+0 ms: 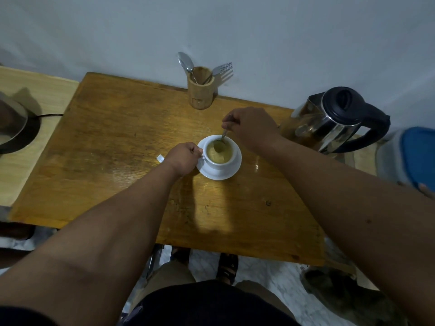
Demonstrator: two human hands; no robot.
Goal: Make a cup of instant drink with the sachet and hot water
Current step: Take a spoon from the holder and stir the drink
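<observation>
A white cup (pixel 220 162) holding a light brown drink stands on a white saucer (pixel 231 171) in the middle of the wooden table (pixel 117 142). My left hand (pixel 183 158) grips the cup's handle from the left. My right hand (pixel 249 128) pinches the top of a metal spoon (pixel 222 138) whose bowl dips into the drink. A small white scrap (pixel 160 158), perhaps part of the sachet, lies on the table just left of my left hand.
A steel electric kettle (pixel 339 121) with a black lid and handle stands at the table's right edge. A wooden holder (pixel 200 90) with spoons and a fork is at the back by the wall. At far left sits a metal pot (pixel 11 123), at far right a blue-lidded container (pixel 414 156).
</observation>
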